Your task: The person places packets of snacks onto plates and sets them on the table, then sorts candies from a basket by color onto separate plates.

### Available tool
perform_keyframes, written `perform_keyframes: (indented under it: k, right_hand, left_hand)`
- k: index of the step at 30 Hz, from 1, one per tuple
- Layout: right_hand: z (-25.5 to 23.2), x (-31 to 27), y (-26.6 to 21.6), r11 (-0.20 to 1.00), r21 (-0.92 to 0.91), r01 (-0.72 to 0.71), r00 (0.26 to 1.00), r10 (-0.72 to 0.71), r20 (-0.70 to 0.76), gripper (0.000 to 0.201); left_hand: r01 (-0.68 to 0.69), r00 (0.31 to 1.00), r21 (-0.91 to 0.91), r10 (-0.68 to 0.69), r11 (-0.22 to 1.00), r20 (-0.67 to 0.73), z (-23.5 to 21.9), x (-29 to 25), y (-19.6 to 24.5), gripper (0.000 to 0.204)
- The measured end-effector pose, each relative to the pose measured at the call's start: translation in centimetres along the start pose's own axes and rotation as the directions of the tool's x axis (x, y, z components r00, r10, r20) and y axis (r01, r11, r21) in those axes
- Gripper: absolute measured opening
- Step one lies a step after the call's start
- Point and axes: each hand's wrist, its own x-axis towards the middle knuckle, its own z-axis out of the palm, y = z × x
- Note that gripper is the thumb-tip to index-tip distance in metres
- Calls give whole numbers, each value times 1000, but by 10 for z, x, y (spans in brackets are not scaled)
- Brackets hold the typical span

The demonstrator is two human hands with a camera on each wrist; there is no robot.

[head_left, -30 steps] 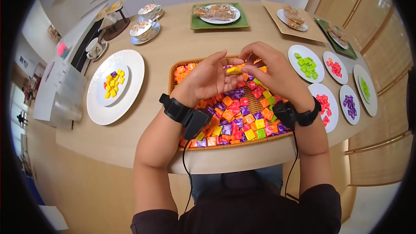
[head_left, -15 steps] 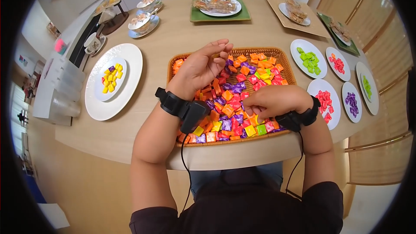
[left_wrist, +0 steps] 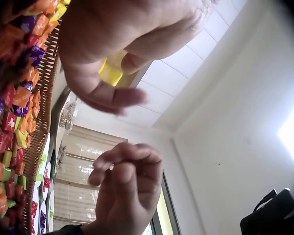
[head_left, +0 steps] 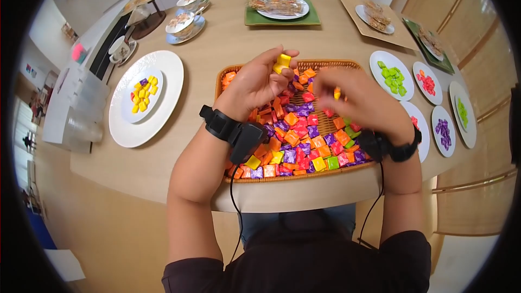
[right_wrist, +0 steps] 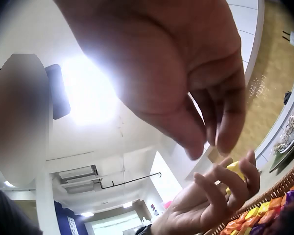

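Observation:
My left hand [head_left: 260, 82], palm up over the basket's left part, holds yellow wrapped candies [head_left: 281, 63] in its curled fingers. In the left wrist view a yellow wrapper [left_wrist: 110, 73] shows between those fingers. To its right, my right hand [head_left: 353, 97] is blurred above the candies, its fingers loosely bent. The right wrist view shows its thumb [right_wrist: 193, 147] apart from the fingers with nothing between them, close over the left hand. Beneath both hands lies a wicker basket [head_left: 223, 71] of orange, red, purple, green and yellow wrapped candies.
On the left, a large white plate [head_left: 172, 103] carries a smaller plate of mostly yellow candies [head_left: 142, 97]. Several small plates stand right, with green candies [head_left: 393, 78], red candies [head_left: 427, 82] and purple candies [head_left: 444, 133]. Behind are teacups [head_left: 182, 23] and a green tray [head_left: 304, 20].
The right hand has dipped to the basket's lower right and come back up beside the left hand. A yellow candy there is gone, and yellow candies now show in the left fingers.

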Motion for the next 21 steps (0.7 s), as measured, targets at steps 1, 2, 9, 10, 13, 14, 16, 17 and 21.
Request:
perform_keyframes:
  k: [1,2,9,10,13,14,16,17,21]
  right_hand:
    - [4,-7,-2,998,-58,-38,971,50,234,17]
    - [8,-13,-4,990,-124,-62,887,112,449,18]
    - [39,-19,4,985,-145,91,667,48,744,23]
    - [39,-20,5,985,-143,91,671,45,740,23]
    - [40,-21,8,974,-143,173,663,-8,748,21]
    - [41,-23,10,975,-135,176,678,-20,735,20]
    - [41,-25,13,978,-127,167,700,-26,714,18]
    - [40,-25,14,978,-119,171,718,-41,695,17]
    - [18,-18,11,991,-104,84,812,-8,583,13]
  left_hand:
    - [-7,997,-18,8,1000,72,-8,0,2,31]
    - [-16,997,-24,18,1000,68,-6,-2,2,31]
    - [-228,964,-57,217,972,-154,-2,-5,1,26]
    - [-240,959,-68,226,968,-171,-3,-4,1,25]
    - [-232,968,-27,228,972,-109,-12,-2,2,30]
    - [-225,969,-22,222,974,-108,-10,-2,2,30]
    - [-215,962,55,221,975,-159,-6,-2,0,28]
    - [-202,965,57,208,978,-157,-5,-2,0,28]
    - [-109,978,184,138,977,-153,5,-3,-5,31]
